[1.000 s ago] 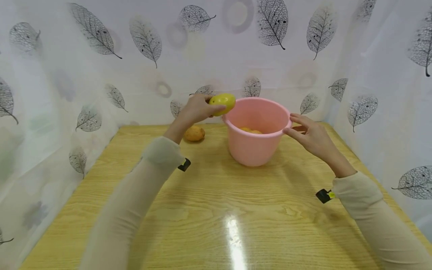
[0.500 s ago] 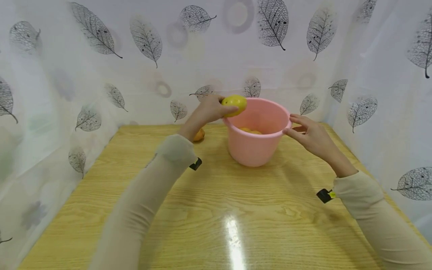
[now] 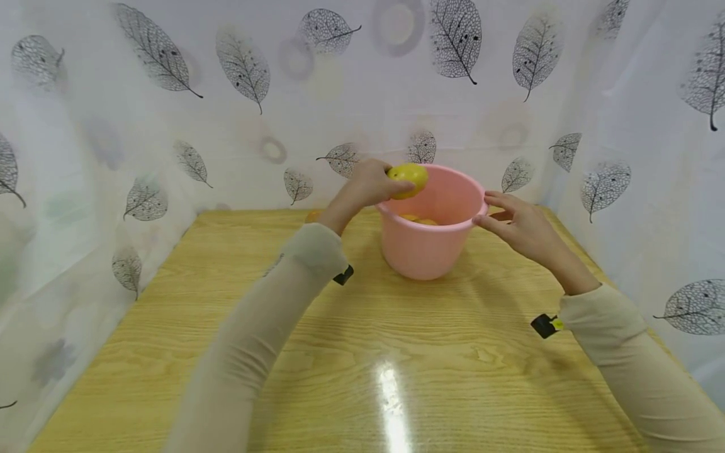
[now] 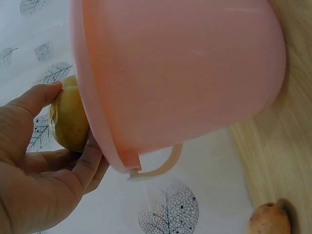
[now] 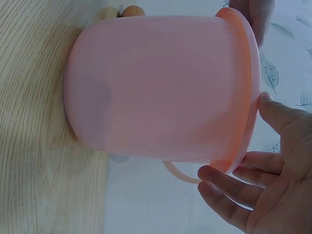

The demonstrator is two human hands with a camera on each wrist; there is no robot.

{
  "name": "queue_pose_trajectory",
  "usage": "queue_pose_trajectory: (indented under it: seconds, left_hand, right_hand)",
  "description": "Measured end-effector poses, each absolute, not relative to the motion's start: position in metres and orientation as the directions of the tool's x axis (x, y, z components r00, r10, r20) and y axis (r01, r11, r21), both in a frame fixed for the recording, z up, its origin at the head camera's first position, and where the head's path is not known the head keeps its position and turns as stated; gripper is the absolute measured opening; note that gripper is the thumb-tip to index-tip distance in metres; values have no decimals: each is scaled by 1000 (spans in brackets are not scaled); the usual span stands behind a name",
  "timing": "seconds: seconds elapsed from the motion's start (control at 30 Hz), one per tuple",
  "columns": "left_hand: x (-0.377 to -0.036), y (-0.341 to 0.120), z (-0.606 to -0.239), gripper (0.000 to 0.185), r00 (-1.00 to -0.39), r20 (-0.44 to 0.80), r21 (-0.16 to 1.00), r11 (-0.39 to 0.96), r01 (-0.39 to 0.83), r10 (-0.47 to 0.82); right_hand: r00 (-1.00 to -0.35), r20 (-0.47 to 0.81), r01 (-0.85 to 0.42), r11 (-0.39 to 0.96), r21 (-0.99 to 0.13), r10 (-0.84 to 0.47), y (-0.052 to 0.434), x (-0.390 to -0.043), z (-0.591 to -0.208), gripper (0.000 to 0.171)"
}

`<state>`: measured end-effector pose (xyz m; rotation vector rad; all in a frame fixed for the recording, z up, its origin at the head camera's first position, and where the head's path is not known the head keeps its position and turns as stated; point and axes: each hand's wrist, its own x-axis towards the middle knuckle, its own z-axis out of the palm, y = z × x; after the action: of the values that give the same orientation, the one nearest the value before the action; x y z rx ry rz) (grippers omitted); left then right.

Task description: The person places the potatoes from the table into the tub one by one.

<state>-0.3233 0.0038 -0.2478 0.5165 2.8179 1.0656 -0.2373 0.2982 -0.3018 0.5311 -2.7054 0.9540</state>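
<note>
My left hand (image 3: 370,184) holds a yellow mango (image 3: 409,180) between thumb and fingers, over the left part of the rim of a pink bucket (image 3: 421,251). In the left wrist view, the mango (image 4: 69,114) shows brown specks and lies partly behind the rim. My right hand (image 3: 523,229) grips the bucket's right rim, its thumb on the near side and its fingers farther back near the handle (image 5: 180,173). Several yellow-orange fruits (image 3: 419,220) lie inside the bucket, mostly hidden by its wall.
The bucket stands upright on a wood-grain table (image 3: 362,352). Another mango (image 4: 269,219) lies on the table left of the bucket, largely hidden behind my left forearm in the head view. A leaf-print curtain (image 3: 317,94) encloses the back and sides.
My left hand has carried the mango rightward, from just left of the bucket to over its rim. The right hand and bucket have stayed put.
</note>
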Motion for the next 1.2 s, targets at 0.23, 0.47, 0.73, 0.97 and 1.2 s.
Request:
queue_pose_trajectory:
  seconds: [0.23, 0.47, 0.73, 0.97, 1.2]
  left_hand:
    - [-321, 24, -252, 38, -925, 26, 667, 683, 298, 379]
    - [-317, 50, -258, 47, -916, 48, 696, 644, 317, 398]
    - [-313, 64, -258, 54, -910, 32, 670, 667, 326, 412]
    - [-317, 48, -261, 51, -914, 113, 698, 624, 352, 389]
    - [-329, 5, -266, 51, -917, 189, 701, 606, 376, 351]
  right_hand:
    - [-908, 325, -408, 723, -557, -263, 298, -239, -302, 57]
    - [-905, 329, -416, 716, -561, -268, 299, -238, -303, 56]
    - [-899, 347, -426, 712, -558, -267, 298, -239, -303, 54]
    - [-908, 328, -410, 719, -562, -261, 298, -239, -303, 56]
    - [-909, 330, -406, 725, -556, -256, 298, -239, -303, 57]
